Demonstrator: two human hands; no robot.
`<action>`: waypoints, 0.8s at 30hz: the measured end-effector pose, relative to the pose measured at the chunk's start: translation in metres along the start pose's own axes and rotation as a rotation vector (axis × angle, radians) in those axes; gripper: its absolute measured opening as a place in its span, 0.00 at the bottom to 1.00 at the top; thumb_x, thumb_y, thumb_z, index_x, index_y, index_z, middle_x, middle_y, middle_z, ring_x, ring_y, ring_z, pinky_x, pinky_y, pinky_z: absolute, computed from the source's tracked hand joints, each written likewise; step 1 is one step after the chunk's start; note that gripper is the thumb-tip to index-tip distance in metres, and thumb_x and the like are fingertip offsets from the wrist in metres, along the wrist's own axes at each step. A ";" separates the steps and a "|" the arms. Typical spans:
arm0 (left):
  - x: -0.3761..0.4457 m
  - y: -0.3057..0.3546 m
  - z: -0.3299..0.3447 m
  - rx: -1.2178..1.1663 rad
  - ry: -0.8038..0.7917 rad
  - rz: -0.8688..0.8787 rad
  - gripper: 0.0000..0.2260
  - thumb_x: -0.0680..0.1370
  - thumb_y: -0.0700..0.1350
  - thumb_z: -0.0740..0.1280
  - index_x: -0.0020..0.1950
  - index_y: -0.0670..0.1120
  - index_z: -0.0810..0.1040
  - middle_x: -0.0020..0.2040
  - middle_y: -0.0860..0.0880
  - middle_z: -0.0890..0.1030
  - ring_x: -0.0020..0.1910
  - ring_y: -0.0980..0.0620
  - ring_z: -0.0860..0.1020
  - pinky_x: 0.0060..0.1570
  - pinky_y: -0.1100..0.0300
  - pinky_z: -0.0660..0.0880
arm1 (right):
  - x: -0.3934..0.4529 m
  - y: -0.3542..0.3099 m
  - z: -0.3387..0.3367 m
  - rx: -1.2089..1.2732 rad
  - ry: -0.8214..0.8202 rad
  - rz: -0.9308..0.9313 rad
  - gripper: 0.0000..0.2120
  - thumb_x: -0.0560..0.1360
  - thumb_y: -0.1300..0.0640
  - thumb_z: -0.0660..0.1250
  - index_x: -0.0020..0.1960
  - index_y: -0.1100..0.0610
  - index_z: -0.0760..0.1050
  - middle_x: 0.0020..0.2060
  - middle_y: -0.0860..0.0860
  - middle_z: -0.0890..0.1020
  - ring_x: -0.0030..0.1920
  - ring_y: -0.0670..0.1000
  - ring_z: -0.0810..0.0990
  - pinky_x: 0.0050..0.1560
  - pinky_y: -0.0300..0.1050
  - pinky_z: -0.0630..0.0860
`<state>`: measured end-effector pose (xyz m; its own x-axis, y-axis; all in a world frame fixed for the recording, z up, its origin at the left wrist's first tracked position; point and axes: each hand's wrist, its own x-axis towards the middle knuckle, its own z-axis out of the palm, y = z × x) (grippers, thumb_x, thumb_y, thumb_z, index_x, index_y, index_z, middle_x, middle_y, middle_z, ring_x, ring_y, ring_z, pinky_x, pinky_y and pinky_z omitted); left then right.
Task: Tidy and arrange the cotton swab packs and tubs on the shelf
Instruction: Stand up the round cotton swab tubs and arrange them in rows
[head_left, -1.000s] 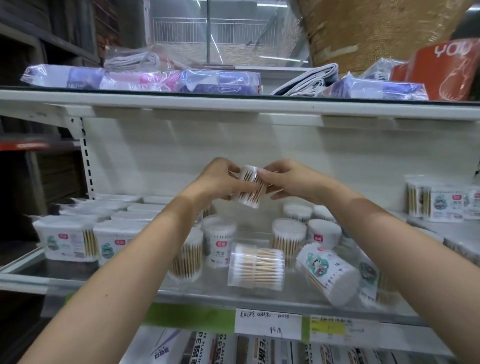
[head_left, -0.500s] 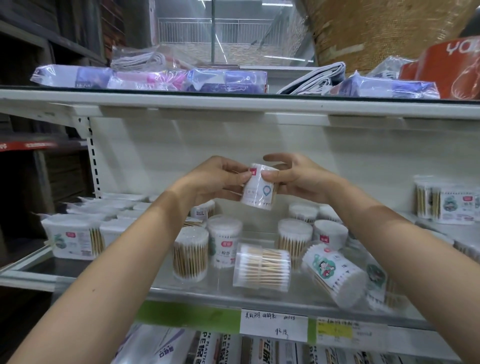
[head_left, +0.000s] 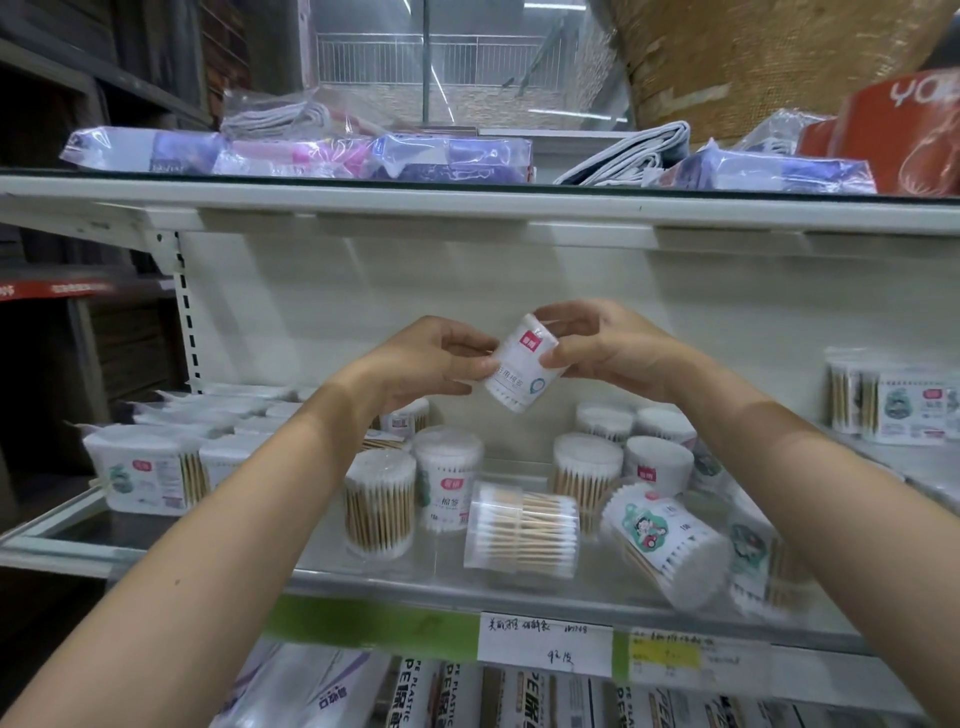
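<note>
Holding up a small round tub of cotton swabs (head_left: 522, 370) in the head view, both hands worked it above the glass shelf (head_left: 260, 558). The left hand (head_left: 431, 364) pinched its lower side with curled fingertips, and the right hand (head_left: 602, 345) curled round its top edge, so the tub sat tilted between them, red label facing out. Clear plastic, white cotton tips, pale wooden sticks. Below, one see-through tub (head_left: 521, 529) lay on its side at the shelf front, and a second labelled tub (head_left: 670, 543) leaned over just right of it. Six or so more stood upright behind them; farther back I could not count. Flat rectangular swab packs (head_left: 140, 475) sat in rows at the left, and more packs (head_left: 893, 397) at the right. A handwritten price tag (head_left: 544, 643) hung on the shelf edge.
</note>
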<state>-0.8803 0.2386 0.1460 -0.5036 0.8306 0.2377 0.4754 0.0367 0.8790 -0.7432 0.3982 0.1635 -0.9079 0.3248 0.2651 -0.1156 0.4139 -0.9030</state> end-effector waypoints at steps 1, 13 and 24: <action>0.000 0.000 0.001 0.020 -0.009 0.011 0.20 0.74 0.39 0.69 0.66 0.42 0.73 0.56 0.46 0.81 0.56 0.50 0.79 0.60 0.53 0.75 | 0.001 -0.001 0.000 -0.021 0.008 -0.004 0.26 0.70 0.72 0.68 0.67 0.61 0.68 0.55 0.57 0.77 0.53 0.53 0.78 0.52 0.44 0.77; 0.024 -0.010 0.011 0.320 0.038 0.012 0.24 0.71 0.37 0.73 0.65 0.38 0.73 0.49 0.42 0.80 0.46 0.47 0.80 0.52 0.50 0.79 | 0.035 0.022 0.023 -0.642 -0.006 0.023 0.30 0.70 0.63 0.72 0.70 0.61 0.66 0.65 0.57 0.74 0.63 0.54 0.74 0.62 0.43 0.71; 0.042 -0.024 0.013 0.531 -0.075 -0.091 0.08 0.71 0.37 0.72 0.47 0.33 0.81 0.38 0.42 0.79 0.35 0.50 0.78 0.36 0.61 0.77 | 0.050 0.045 0.035 -0.891 -0.085 0.061 0.36 0.70 0.63 0.72 0.73 0.60 0.60 0.67 0.55 0.72 0.65 0.54 0.73 0.63 0.44 0.70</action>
<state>-0.9034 0.2800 0.1291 -0.5163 0.8475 0.1232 0.7412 0.3701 0.5600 -0.8076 0.4033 0.1246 -0.9329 0.3185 0.1679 0.2574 0.9161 -0.3076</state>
